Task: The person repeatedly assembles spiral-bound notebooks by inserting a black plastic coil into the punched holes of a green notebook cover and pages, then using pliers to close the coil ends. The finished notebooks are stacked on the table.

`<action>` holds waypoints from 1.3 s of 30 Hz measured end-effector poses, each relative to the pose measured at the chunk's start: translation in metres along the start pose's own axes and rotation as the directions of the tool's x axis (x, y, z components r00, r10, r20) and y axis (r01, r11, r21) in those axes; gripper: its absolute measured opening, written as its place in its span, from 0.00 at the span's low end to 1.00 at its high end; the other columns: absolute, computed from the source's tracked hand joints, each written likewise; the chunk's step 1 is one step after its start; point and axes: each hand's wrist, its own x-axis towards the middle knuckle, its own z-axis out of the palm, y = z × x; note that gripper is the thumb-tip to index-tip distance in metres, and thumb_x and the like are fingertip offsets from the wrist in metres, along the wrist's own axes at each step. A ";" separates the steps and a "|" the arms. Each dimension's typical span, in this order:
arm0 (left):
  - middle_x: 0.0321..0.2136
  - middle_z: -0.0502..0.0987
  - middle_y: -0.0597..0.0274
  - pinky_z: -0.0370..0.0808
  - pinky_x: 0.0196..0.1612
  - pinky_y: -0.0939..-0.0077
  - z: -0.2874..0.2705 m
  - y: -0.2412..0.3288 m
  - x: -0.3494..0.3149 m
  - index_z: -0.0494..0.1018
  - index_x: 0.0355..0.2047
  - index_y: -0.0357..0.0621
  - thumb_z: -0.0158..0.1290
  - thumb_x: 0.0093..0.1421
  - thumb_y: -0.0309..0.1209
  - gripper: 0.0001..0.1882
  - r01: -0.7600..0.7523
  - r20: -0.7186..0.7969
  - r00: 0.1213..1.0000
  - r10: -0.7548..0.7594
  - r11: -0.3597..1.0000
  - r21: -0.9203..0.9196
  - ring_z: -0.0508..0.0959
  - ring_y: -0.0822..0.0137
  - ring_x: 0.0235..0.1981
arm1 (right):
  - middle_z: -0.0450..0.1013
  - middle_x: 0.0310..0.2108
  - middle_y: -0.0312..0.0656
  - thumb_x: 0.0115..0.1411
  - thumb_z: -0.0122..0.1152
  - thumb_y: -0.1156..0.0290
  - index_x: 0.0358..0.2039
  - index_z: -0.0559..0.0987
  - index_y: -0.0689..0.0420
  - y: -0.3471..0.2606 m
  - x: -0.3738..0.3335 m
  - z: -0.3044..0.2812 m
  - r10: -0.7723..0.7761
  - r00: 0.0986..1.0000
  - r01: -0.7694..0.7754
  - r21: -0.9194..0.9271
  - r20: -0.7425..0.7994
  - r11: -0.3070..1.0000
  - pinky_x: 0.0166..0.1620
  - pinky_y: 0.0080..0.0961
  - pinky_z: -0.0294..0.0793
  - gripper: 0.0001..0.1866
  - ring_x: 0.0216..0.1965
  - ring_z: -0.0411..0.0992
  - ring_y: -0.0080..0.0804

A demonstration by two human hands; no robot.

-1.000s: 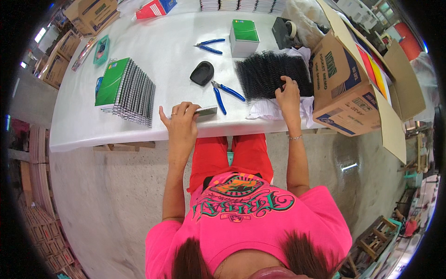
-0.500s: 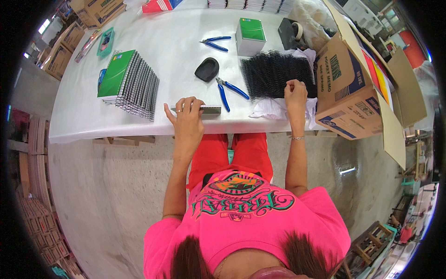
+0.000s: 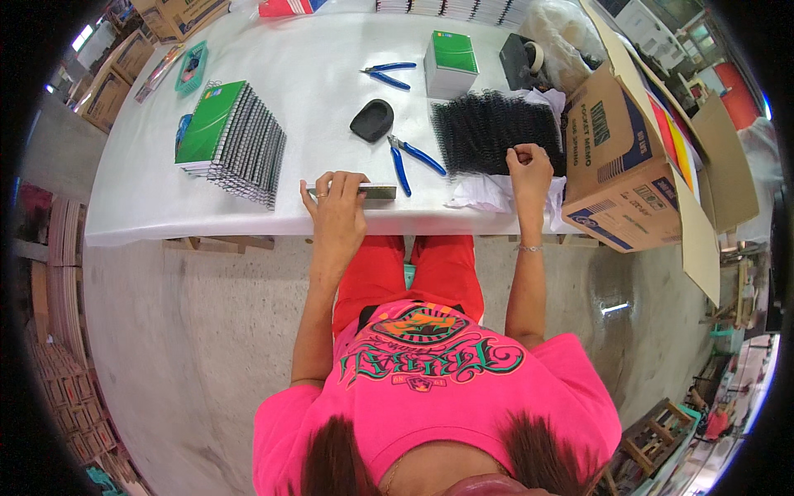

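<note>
Taking the small notepad (image 3: 364,191) at the near edge of the white worktop (image 3: 273,50) as the landmark: the left hand (image 3: 337,202) lies flat over its left half, fingers spread across the cover, so its grip is pressing down rather than pinching. The pad sits so close to the worktop's edge that a nudge toward the person could, I judge, tip it off onto the floor.

Just right of the notepad and level with it, crumpled white paper (image 3: 488,194) hangs near the same edge. Above that, the right hand (image 3: 528,169) has its fingertips pressed together at the near right rim of a heap of black spiral coils (image 3: 496,128); whether it pinches one coil or several I cannot tell. These coils interlock, so a pull could drag a tangled clump along and spill it.

Just beyond the notepad, blue-handled pliers (image 3: 411,157) lie with handles splayed, where a reaching wrist could catch them. A black oval piece (image 3: 372,120) sits farther back. Left and beyond the notepad, a leaning row of green-covered spiral notebooks (image 3: 236,140) could slide flat if bumped. Far right stands an open cardboard box (image 3: 628,157).
</note>
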 end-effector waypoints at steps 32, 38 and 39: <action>0.36 0.70 0.63 0.55 0.57 0.43 0.023 0.013 0.008 0.74 0.33 0.49 0.68 0.41 0.58 0.30 0.069 -0.242 0.968 -0.065 0.998 0.011 0.65 0.55 0.50 | 0.76 0.36 0.37 0.63 0.63 0.74 0.44 0.78 0.60 -0.018 0.005 -0.017 0.109 0.993 -0.098 0.873 0.052 0.478 0.43 0.19 0.74 0.10 0.35 0.72 0.21; 0.37 0.70 0.63 0.56 0.56 0.42 0.027 0.012 0.009 0.73 0.31 0.48 0.68 0.42 0.58 0.30 0.067 -0.273 0.961 -0.045 0.995 0.075 0.66 0.55 0.49 | 0.75 0.37 0.40 0.66 0.58 0.68 0.46 0.75 0.59 -0.062 -0.014 -0.016 -0.025 0.952 -0.303 0.952 0.304 0.047 0.46 0.23 0.75 0.11 0.36 0.73 0.24; 0.37 0.70 0.62 0.56 0.56 0.43 0.029 0.012 0.010 0.73 0.31 0.48 0.68 0.42 0.58 0.29 0.062 -0.278 0.960 -0.039 0.995 0.073 0.66 0.55 0.50 | 0.75 0.37 0.40 0.67 0.57 0.66 0.47 0.74 0.58 -0.081 -0.021 -0.020 -0.029 0.939 -0.340 0.939 0.342 0.043 0.47 0.23 0.75 0.12 0.36 0.73 0.25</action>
